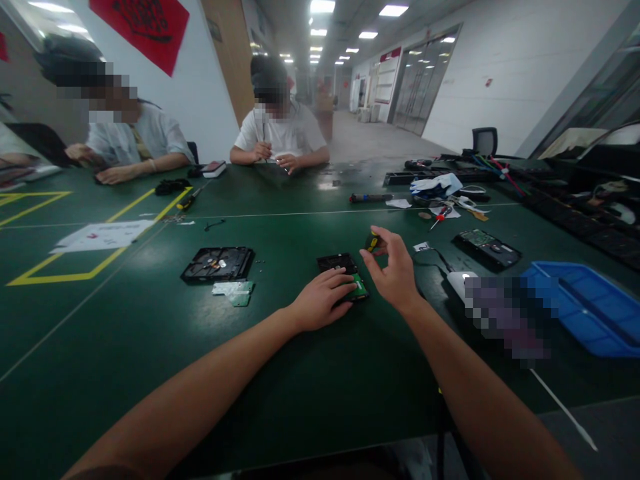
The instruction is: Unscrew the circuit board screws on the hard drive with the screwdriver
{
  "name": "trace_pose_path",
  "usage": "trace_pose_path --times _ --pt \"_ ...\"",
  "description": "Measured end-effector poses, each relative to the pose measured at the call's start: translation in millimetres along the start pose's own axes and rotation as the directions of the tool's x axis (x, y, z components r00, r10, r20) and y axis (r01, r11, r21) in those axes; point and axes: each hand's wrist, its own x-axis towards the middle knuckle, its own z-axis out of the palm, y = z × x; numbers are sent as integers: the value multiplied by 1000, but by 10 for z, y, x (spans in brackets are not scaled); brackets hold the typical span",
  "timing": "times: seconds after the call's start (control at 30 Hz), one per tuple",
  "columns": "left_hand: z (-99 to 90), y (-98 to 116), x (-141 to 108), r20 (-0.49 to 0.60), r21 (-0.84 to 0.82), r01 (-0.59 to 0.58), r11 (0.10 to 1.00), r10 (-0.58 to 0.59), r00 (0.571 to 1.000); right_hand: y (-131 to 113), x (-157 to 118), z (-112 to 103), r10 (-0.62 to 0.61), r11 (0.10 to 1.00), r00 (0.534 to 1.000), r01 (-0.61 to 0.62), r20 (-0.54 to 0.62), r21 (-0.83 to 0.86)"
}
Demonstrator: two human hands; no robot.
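A hard drive with a green circuit board lies on the green table in front of me. My left hand rests over it, fingers stretched out across its top and thumb near its front edge. Just right of the drive, my right hand pinches the yellow-and-black handle of a screwdriver between thumb and fingers, raised above the table. The screwdriver's shaft cannot be made out. To the left sits another hard drive, with a loose circuit board and tiny screws beside it.
Right of my hands are a third hard drive, a partly blurred white device with a cable, and a blue tray. Gloves and tools lie farther back. Two people sit across the table; a yellow-handled screwdriver lies near them.
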Motion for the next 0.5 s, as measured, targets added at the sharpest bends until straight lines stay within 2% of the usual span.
trace_pose_path --times 0.1,0.27,0.5 --pt "1 6 3 -6 4 2 1000 -2 1000 18 -6 3 21 1000 1000 -22 15 11" --pt "2 11 5 -8 10 -1 1000 1 1000 11 -35 26 59 990 994 -70 89 122" --pt "2 2 3 -4 -1 1 1000 -1 1000 4 -26 21 33 998 999 -35 36 54"
